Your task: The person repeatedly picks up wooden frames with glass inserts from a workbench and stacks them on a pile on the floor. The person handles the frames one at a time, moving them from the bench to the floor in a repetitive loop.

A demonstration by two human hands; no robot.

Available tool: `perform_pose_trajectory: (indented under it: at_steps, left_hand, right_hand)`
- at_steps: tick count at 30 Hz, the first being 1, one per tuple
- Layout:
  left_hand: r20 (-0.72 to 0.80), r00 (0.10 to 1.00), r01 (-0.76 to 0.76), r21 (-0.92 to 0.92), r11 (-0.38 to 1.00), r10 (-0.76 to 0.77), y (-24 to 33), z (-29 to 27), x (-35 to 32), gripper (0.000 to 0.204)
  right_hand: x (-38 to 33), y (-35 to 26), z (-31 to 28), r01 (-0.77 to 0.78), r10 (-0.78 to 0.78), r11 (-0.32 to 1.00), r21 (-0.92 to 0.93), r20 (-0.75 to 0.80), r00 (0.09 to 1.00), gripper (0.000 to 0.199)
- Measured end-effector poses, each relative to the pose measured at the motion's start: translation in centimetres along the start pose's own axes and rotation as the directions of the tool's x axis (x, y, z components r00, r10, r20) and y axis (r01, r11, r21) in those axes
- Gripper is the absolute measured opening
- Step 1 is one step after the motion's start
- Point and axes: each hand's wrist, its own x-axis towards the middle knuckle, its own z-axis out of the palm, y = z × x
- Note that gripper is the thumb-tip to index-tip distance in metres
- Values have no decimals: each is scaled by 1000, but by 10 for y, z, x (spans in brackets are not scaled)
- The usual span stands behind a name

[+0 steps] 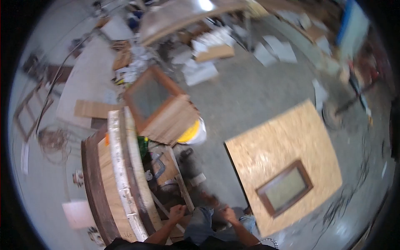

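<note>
frame (284, 188) on board (275, 146), bucket (192, 132) left

Open concrete floor (258, 96) lay ahead, between the chipboard sheet (283, 162) on the right and the wood stack (121, 175) on the left. Slats and scrap (175, 175) crowded the gap just before the hands; a yellow-lidded bucket (192, 131) and framed panels (156, 104) blocked beyond.

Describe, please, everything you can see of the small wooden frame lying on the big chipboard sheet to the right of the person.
The small wooden frame is a dark brown rectangle with four plain rails around a pale grey-green panel, possibly glass or mesh; blur hides which. It lies flat and skewed on the lower half of the tan chipboard sheet, which rests on the grey concrete floor. Only the sheet touches it. The right hand is nearby but clear of it.
</note>
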Motion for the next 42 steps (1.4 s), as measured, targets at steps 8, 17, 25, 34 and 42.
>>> perform_pose_trajectory:
  at_steps: [8, 17, 25, 34, 42]
  left_hand:
    - [-204, 881, -31, -924, 380, -426, -77, -159, -70, 29]
    - [-341, 299, -91, -940, 330, -891, -37, -207, -105, 32]
    - [-89, 67, -201, -977, 74, -994, -19, -184, -82, 46]
    - [45, 174, -353, -930, -105, -984, -64, -147, -136, 36]
    - [-446, 447, -92, -885, 456, -775, -162, -343, -141, 33]
  right_hand:
    - [189, -253, 12, 84, -101, 994, 76, 248, 963, 53]
    - [304, -562, -16, 108, -27, 868, 484, -172, 985, 47]
    - [321, -581, -5, -80, 132, 694, 716, -17, 991, 27]
    - [237, -578, -102, 561, -201, 528, 638, -548, 812, 18]
    - [125, -747, -152, 748, -456, 283, 600, -602, 656, 33]
